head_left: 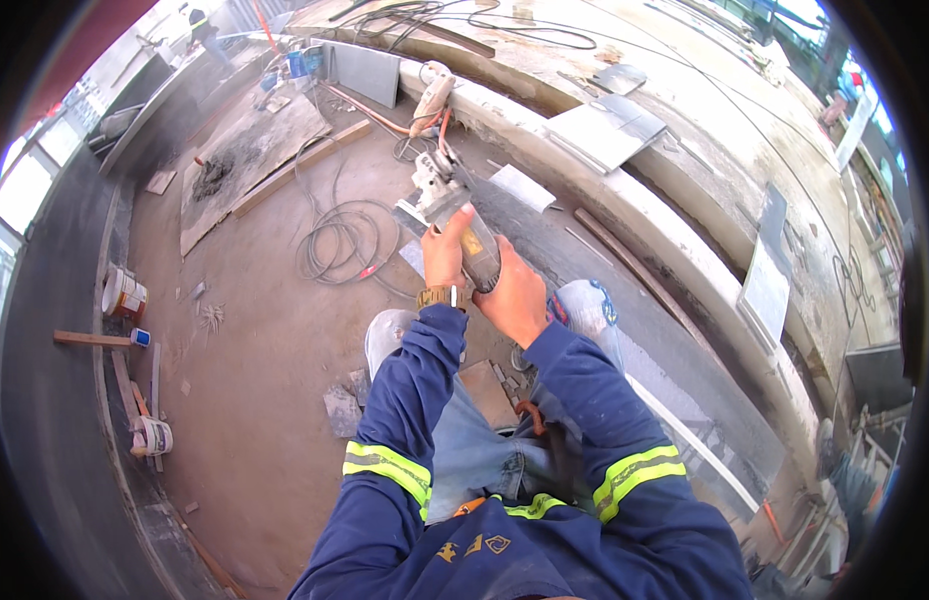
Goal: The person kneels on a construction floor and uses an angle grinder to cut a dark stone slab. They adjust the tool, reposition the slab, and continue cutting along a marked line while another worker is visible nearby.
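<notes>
Both my hands are closed around a dusty angle grinder, held out over my knees. My left hand, with a watch on its wrist, grips the body just behind the metal gear head. Around the rear end of the body wraps my right hand. The grinder's head points away from me, above a dark slab along the ledge. A pale piece of tile lies just right of the head. How the disc sits cannot be made out clearly.
A second power tool rests against the concrete ledge. Coiled cable lies on the floor at left. Beyond it is a board with mortar. White buckets line the left wall. Cut tiles lie at right. A person stands far off.
</notes>
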### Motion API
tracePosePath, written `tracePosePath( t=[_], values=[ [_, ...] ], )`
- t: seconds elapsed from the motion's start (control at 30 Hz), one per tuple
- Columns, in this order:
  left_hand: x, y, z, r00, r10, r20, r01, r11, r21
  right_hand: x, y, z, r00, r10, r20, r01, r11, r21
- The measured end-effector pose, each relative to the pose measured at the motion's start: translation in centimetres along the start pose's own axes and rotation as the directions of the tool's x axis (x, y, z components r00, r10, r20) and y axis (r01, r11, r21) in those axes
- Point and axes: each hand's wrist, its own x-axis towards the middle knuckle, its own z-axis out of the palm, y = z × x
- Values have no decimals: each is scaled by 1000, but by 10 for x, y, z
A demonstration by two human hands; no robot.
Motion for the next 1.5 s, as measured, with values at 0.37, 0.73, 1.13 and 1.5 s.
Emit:
tracePosePath(
  t=[0.37, 0.73, 1.13, 1.5],
  values=[
    [-5, -17, -24, 1000, 7, 3, -7, 989, -148, 2, -4, 23, 982, -176, -64, 174, 984, -39],
    [3, -19, -28, 963, -246, 109, 266, 927, -263, 26, 47, 38, 878, 24, 477, -313, 784, 537],
    [4, -22, -39, 954, -285, 92, 297, 937, -185, 20, 31, 37, 881, 32, 473, -319, 778, 541],
    [31, -49, -70, 994, 106, -10, -104, 984, 146, 22, 31, 46, 951, -107, 291, -93, 796, 598]
  ],
)
